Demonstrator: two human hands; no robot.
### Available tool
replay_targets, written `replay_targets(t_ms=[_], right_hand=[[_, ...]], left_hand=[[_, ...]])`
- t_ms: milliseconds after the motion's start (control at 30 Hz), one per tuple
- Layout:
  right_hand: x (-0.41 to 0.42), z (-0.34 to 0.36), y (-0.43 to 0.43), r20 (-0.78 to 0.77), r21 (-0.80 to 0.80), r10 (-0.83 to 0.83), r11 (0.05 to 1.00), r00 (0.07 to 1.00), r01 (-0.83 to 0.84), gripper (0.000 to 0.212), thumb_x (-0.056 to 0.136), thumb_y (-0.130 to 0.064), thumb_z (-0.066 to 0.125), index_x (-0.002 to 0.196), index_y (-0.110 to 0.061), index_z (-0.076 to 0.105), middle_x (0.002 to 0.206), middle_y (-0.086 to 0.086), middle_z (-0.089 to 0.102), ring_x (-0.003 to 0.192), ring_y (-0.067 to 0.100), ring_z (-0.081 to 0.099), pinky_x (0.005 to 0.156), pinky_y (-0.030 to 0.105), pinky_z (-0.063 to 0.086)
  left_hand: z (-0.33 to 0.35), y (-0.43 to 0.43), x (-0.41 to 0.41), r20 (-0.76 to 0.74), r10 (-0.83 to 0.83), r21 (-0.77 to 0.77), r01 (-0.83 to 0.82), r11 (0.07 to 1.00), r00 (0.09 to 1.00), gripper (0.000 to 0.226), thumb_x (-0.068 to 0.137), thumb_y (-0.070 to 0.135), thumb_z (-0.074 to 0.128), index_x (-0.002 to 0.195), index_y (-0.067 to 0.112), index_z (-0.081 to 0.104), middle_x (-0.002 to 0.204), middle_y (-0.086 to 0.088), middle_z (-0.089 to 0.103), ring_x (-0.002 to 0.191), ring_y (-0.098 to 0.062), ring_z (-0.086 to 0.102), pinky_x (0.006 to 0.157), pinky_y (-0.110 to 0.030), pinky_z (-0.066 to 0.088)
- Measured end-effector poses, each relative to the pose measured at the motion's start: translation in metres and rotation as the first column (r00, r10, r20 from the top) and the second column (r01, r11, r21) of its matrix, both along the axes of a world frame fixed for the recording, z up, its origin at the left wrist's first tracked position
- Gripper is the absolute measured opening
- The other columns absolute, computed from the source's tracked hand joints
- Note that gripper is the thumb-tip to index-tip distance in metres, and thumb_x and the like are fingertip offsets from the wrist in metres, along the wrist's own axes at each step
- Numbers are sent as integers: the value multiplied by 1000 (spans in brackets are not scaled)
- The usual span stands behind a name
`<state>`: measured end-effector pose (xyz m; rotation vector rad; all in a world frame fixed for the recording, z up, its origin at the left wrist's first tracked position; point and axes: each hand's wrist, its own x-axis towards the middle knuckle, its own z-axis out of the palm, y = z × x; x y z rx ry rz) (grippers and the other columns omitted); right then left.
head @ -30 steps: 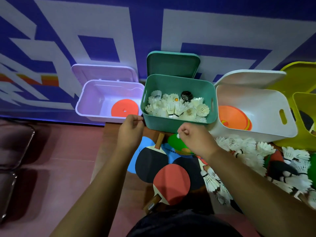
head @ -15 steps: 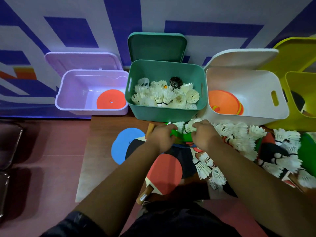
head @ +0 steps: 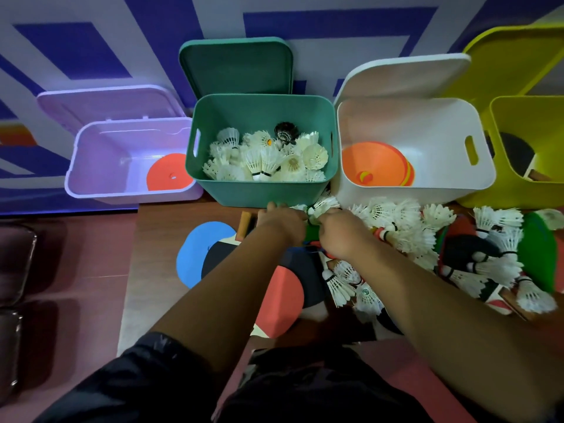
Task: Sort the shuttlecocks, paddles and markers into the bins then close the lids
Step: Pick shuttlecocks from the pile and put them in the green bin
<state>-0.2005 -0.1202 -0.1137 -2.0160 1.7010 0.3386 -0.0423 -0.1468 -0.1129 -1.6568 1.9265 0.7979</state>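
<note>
Grip: left hand (head: 282,222), right hand (head: 341,236) clutch shuttlecocks (head: 322,206) | white, feathered, bunched

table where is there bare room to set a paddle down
Bare wood lies on the table left of the blue disc, in front of the purple bin. Rightward it is crowded: paddles overlap mid-table, shuttlecocks pile before the white bin.

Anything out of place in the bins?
One orange-red disc marker lies in the purple bin, while a stack of similar discs sits in the white bin. One dark shuttlecock lies among white ones in the green bin.
</note>
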Motion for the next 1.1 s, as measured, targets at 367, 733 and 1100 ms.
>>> replay_targets(t_ms=[367,733,1100], right_hand=[[-19,18,14,288,-112,-23,992,957,58,39,100,-12,50,132,-11,73,138,9,64,122,29,60,104,36,50],[0,38,6,342,-126,65,992,937,-22,37,103,-14,49,130,-10,74,142,9,62,126,29,62,107,34,48],[31,81,-11,520,-155,83,988,850,-1,31,105,-16,53,127,-16,75,128,4,66,84,11,57,77,22,41]], left_hand=[[-2,6,-16,-25,223,-96,-225,970,974,52,101,30,55,146,4,48,147,-22,49,135,-40,48,110,-50,43],[18,35,27,-225,496,-215,-539,814,839,13,89,10,59,78,9,53,91,-14,62,91,-37,61,73,-36,46],[73,78,78,-569,518,-368,-761,534,639,21,91,32,72,79,29,56,83,-1,69,84,-27,62,67,-34,46]])
